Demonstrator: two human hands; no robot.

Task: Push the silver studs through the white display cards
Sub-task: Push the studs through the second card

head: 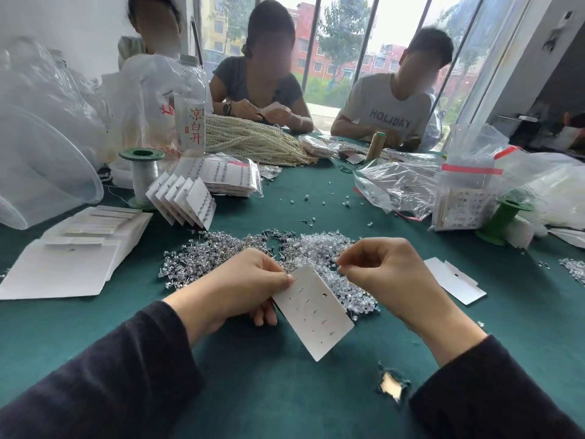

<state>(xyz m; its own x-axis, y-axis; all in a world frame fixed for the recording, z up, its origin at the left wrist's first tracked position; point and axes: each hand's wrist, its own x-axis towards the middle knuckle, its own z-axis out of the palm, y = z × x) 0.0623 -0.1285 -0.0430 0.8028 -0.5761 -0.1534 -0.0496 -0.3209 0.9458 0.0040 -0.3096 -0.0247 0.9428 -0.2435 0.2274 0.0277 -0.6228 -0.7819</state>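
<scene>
My left hand [250, 280] grips a white display card [319, 318] by its upper left edge and holds it tilted above the green table. Several stud pins poke through the card's holes. My right hand [389, 274] hovers just right of the card's top, with thumb and forefinger pinched together; something tiny may sit between them, too small to make out. Behind both hands lies a wide heap of silver studs [221, 248] mixed with clear backs [323, 248].
Stacks of blank white cards [72, 258] lie at the left, and one loose card [456, 280] at the right. Filled cards [186, 198] lean near a green spool [142, 172]. Plastic bags [402, 185], pearl strands [253, 141] and three seated people occupy the far side. The cloth has a hole [391, 384].
</scene>
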